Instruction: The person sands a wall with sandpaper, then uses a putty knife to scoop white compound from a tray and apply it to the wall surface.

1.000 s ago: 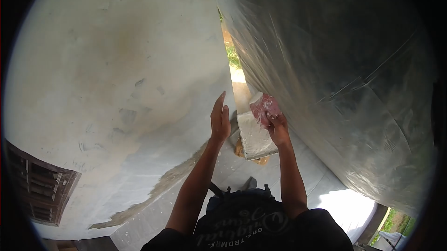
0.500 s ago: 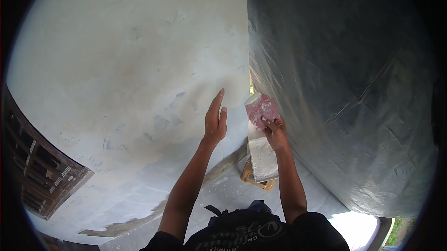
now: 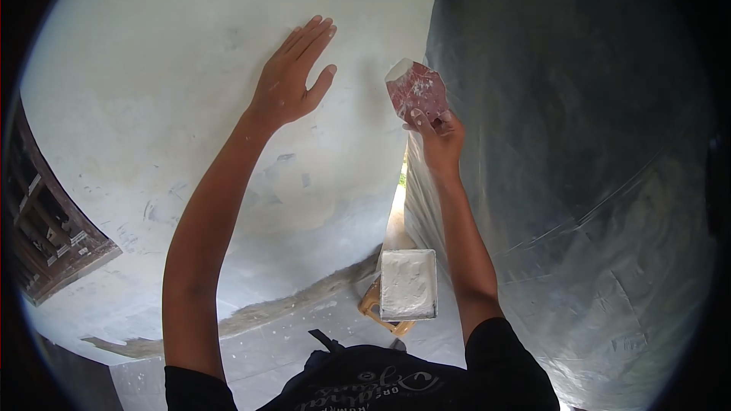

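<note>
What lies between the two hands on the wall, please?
Head view: only bare white wall lies between the left hand and the right hand, which holds a red scraper.

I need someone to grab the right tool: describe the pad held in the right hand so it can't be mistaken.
Start at the white wall, then go right to its edge beside the dark plastic sheet. There the right hand holds up the pad, a small reddish piece dusted white. It is the only red thing; the tray below is white.
</note>
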Demonstrator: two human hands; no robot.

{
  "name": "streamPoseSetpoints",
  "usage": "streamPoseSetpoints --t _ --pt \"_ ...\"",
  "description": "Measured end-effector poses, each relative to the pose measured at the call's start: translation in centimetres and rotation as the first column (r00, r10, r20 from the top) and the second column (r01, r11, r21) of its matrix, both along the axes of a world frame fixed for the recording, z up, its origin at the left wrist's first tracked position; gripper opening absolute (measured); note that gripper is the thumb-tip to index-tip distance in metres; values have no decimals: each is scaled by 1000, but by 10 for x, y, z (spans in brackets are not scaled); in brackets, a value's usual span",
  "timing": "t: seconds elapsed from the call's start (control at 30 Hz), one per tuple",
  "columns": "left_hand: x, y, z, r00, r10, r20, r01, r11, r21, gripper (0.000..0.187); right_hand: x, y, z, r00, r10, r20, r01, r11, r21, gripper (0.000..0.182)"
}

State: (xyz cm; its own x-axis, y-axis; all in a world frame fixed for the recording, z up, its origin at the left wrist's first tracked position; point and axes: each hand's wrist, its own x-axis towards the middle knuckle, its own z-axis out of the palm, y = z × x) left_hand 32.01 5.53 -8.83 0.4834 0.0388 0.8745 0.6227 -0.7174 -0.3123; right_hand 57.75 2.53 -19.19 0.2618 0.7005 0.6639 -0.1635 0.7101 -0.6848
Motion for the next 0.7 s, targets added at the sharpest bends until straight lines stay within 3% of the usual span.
streamPoseSetpoints --t 0.03,0.1,0.13,0.17,0.2,0.23,0.3,0.4,0.47,0.53,0.7 --pt "2 7 11 1000 11 18 -11 1000 -4 49 1 12 7 997 -55 49 49 993 109 17" --pt "5 23 29 982 129 -137 -112 985 129 50 5 35 22 967 -209 149 157 942 297 20" --pt "6 32 35 983 134 -123 -120 985 122 50 8 44 29 965 -202 165 147 944 295 20" --pt "4 40 38 961 210 -182 -182 970 161 53 9 49 39 841 -469 270 319 832 453 27" --pt "2 48 39 928 285 -240 -239 949 204 57 10 56 45 640 -703 310 425 660 619 35" --pt "-2 54 39 911 323 -259 -277 940 198 64 9 66 47 640 -699 319 414 663 624 35" --pt "-6 64 32 903 361 -234 -320 927 196 66 6 90 52 499 -821 278 358 488 796 54" --pt "-8 71 30 899 392 -198 -354 913 200 70 6 118 54 412 -874 258 298 397 868 64" --pt "-9 71 25 904 385 -186 -351 917 189 72 5 134 52 411 -873 263 283 396 873 66" --pt "-8 71 27 887 422 -189 -374 895 243 71 7 147 52 407 -895 184 265 308 914 66" --pt "-10 66 31 879 396 -264 -380 918 110 73 -2 158 44 385 -888 251 213 350 912 63"
